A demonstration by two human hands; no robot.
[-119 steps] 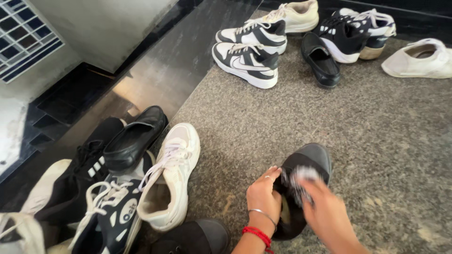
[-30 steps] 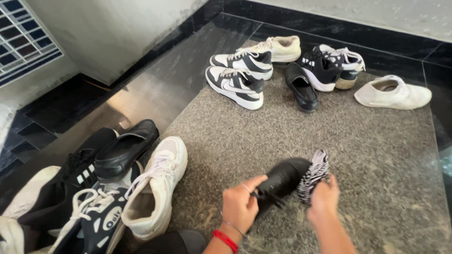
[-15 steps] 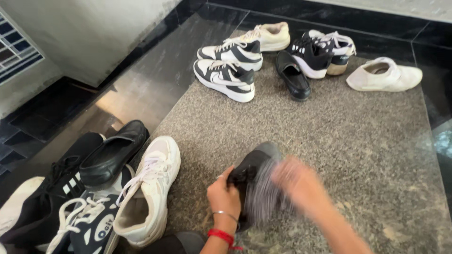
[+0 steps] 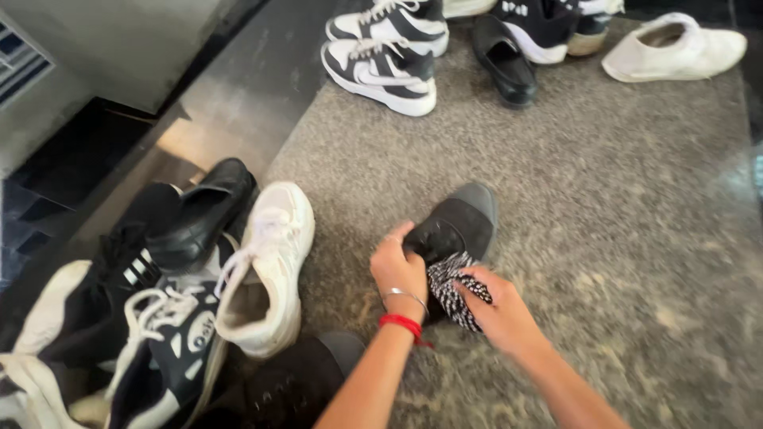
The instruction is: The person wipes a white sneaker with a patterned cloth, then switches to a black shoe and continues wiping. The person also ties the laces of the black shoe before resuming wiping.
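Shoes piled at left, a cream mesh sneaker (image 4: 266,270) nearest; on speckled stone floor (image 4: 636,238) the left hand (image 4: 400,270) closes its grip on a smooth black shoe (image 4: 457,230), the right hand (image 4: 501,314) clutching a black-and-white striped cloth (image 4: 453,292) against it.

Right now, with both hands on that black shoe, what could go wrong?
1. The left hand grips only the black shoe near its opening, so it may slip or twist under rubbing.
2. The right hand holds the striped cloth bunched; it could miss patches.
3. The white sneaker lies close by and might get nudged.
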